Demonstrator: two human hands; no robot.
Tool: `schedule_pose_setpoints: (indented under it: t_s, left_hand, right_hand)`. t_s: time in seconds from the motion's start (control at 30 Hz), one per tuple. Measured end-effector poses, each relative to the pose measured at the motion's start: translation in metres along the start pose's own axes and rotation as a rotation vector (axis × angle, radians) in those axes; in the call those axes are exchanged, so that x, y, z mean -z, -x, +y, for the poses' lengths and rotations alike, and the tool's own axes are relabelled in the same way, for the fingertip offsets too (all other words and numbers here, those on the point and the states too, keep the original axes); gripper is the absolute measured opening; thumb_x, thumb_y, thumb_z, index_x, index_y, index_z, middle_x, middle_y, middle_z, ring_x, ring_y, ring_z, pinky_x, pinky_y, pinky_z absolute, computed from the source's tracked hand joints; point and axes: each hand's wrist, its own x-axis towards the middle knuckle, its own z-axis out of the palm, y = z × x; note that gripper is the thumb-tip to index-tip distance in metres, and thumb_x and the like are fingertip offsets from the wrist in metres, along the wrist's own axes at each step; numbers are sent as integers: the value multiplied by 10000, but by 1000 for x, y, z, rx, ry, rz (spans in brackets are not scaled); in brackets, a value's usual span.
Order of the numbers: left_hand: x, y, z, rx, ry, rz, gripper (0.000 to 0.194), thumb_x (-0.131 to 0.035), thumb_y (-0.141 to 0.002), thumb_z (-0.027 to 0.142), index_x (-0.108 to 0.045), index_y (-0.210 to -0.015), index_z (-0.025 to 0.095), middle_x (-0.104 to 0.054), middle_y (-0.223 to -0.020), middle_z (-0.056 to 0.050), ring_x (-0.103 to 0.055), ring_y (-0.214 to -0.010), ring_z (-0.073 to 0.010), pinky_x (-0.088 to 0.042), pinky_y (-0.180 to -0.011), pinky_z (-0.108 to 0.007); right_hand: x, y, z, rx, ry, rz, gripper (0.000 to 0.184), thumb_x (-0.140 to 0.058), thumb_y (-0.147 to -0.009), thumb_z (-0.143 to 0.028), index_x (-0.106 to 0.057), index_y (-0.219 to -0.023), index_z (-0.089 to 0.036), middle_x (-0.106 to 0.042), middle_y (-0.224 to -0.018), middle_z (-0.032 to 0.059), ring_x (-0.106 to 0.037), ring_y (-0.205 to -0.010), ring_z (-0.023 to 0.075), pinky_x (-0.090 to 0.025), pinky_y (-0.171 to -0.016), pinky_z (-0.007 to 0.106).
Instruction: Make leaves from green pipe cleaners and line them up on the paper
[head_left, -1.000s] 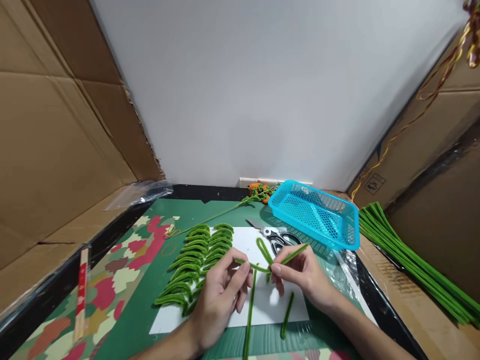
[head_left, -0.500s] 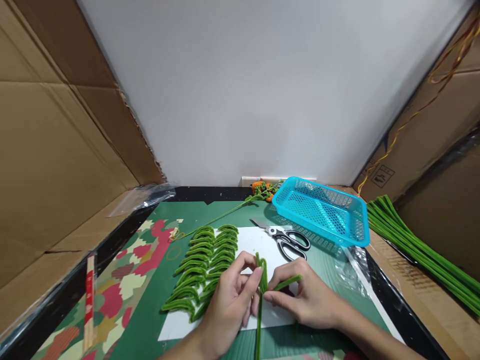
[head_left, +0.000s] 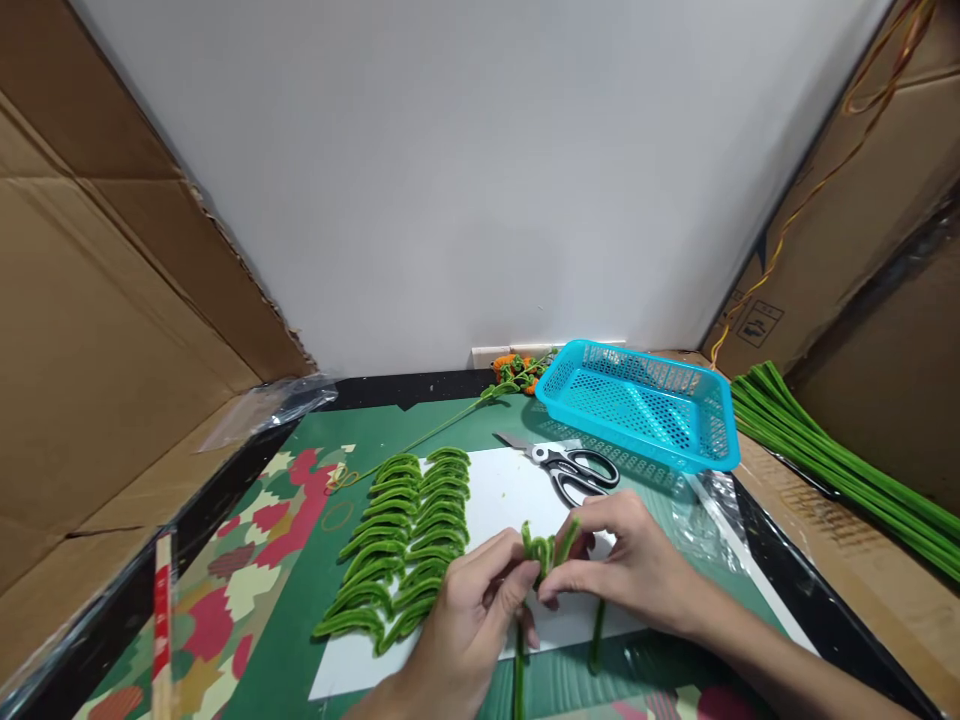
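Between my two hands is a green pipe cleaner (head_left: 542, 550), bent into small loops at the top, with one straight length hanging down in front and another below my right hand. My left hand (head_left: 480, 612) pinches the bent part between thumb and fingers. My right hand (head_left: 637, 570) grips its right side, with a short end sticking up past the fingertips. Left of my hands, on a white sheet of paper (head_left: 495, 490), lie two columns of folded green pipe cleaner leaves (head_left: 409, 540). Black-handled scissors (head_left: 562, 465) rest partly on the paper, behind my right hand.
A blue perforated basket (head_left: 637, 405) stands at the back right, by a bundle of green pipe cleaners (head_left: 840, 465). An orange flower (head_left: 517, 370) with a long green stem lies at the back. A red-and-wood strip (head_left: 163, 620) lies left, and cardboard walls flank the table.
The pipe cleaner's right-hand length is now bent up into another loop, with part hanging below my right hand. My right hand has turned and moved slightly right; the view has shifted a little.
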Motion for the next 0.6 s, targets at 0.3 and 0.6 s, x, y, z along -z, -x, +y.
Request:
schedule_pose_setpoints:
  t_s: [0.3,0.6]
  left_hand:
    - [-3,4,11,48,-50,-5,379,-500,-1078,518,-596,-874,214,-592,-796,3,-590,-745,-166,-505,-717,-246]
    - [1,5,16,56,-153,-92,440,-422,-1095,540,-483,-801,218,-483,-784,15,-459,-757,-166,-389,-724,-268]
  right_hand:
    - [1,-1,-3,191,173,48,448,-787,-891,-569,-731,-677,-179,-680,-594,-7,-537,-540,105,-368,-575,249]
    - [-4,3,4,247,263,20,453,-703,-986,-519,-715,-697,-170,-631,-574,-7,-476,-523,107,-319,-562,261]
